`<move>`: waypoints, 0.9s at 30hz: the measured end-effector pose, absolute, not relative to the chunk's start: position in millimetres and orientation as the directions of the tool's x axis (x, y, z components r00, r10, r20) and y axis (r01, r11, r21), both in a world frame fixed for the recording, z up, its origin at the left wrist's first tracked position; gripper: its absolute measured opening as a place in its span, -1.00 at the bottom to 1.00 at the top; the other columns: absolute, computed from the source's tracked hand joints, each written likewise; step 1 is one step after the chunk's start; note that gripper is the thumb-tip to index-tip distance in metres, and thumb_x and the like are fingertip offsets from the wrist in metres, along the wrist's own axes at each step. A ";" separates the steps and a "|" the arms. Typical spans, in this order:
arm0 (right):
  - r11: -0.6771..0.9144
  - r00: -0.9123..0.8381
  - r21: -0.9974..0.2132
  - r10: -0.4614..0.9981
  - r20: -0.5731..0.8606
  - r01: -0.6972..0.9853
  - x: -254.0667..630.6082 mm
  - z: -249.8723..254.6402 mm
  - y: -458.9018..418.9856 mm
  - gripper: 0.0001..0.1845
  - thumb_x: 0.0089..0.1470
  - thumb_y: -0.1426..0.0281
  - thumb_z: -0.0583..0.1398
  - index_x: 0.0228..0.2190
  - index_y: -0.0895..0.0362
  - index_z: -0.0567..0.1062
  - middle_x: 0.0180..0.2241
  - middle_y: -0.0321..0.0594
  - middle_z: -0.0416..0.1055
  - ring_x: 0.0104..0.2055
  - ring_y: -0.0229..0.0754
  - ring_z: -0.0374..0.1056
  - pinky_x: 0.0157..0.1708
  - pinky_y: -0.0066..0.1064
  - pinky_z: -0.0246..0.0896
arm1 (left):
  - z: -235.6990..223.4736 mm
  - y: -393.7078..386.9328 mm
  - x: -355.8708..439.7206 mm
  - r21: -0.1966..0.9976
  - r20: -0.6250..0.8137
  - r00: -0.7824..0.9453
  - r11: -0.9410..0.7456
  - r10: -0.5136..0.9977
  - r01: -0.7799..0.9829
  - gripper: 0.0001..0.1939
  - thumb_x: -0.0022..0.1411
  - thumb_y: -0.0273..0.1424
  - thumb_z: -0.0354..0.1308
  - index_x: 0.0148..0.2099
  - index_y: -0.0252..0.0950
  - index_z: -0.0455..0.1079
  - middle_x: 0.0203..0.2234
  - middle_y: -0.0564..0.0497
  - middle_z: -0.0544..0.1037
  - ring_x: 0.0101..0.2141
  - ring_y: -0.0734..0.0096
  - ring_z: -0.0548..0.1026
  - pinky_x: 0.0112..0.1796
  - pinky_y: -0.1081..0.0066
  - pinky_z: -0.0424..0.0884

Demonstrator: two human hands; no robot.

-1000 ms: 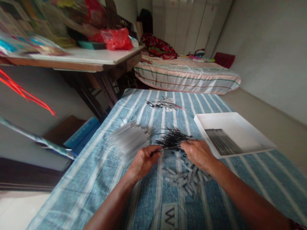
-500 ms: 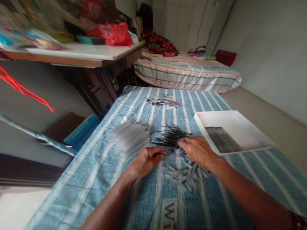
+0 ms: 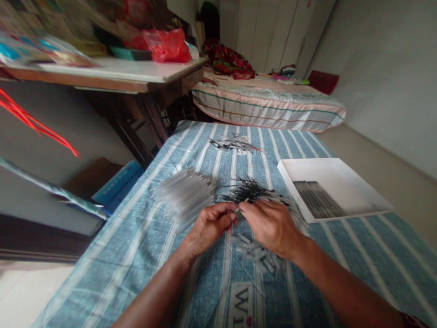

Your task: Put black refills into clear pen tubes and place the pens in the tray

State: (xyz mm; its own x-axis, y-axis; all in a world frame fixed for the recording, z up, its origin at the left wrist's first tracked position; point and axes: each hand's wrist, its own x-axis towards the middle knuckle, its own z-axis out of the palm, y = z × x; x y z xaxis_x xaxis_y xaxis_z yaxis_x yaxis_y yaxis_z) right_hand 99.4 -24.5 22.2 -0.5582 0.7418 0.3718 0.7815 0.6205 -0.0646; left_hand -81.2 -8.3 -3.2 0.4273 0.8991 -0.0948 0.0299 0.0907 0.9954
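Note:
My left hand point(image 3: 215, 223) is closed in a pinch over the striped cloth, and my right hand point(image 3: 269, 223) pinches right beside it, the fingertips nearly touching. A small pale, thin piece point(image 3: 246, 200) shows at the fingertips of my right hand; what my left fingers hold is too small to name. Just beyond the hands lies a heap of thin black sticks point(image 3: 249, 189), like pen refills. Short grey-white tubes point(image 3: 259, 253) are scattered below my right hand, which covers part of them. Left of my hands lies a blurred pile of long clear tubes point(image 3: 184, 196).
A shallow white box point(image 3: 358, 191) on the right holds a row of dark-filled slim sticks point(image 3: 317, 198). Further back on the blue striped tablecloth point(image 3: 136, 255) lies a small loose pile of thin dark pieces point(image 3: 235, 145). A cluttered side table point(image 3: 164, 75) stands at left.
My right hand has moved left from the black sticks to my left fingertips. It now pinches a small pale piece there. My left hand has barely moved.

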 end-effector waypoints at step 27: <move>0.208 -0.235 -0.971 0.956 0.177 0.114 112.6 1.5 -16.2 -0.85 -0.08 0.33 0.24 -0.49 0.19 0.49 -0.61 -0.32 0.40 -0.65 -0.37 0.29 -0.65 -0.56 0.23 | -6.1 -11.0 -81.5 0.994 -0.104 0.492 0.110 0.864 0.018 -0.72 0.08 -0.33 0.20 -0.16 -0.35 0.49 -0.52 0.03 0.48 -0.57 0.59 0.30 -0.57 0.56 0.21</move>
State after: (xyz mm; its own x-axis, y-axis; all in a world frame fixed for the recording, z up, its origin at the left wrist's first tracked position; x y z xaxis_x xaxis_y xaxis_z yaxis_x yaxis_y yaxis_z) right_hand 112.6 -16.2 1.5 -0.2355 0.9556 0.1772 0.1139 0.2082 -0.9714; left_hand -81.5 -11.0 -6.1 0.4918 0.8644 -0.1044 0.0181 0.1098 0.9938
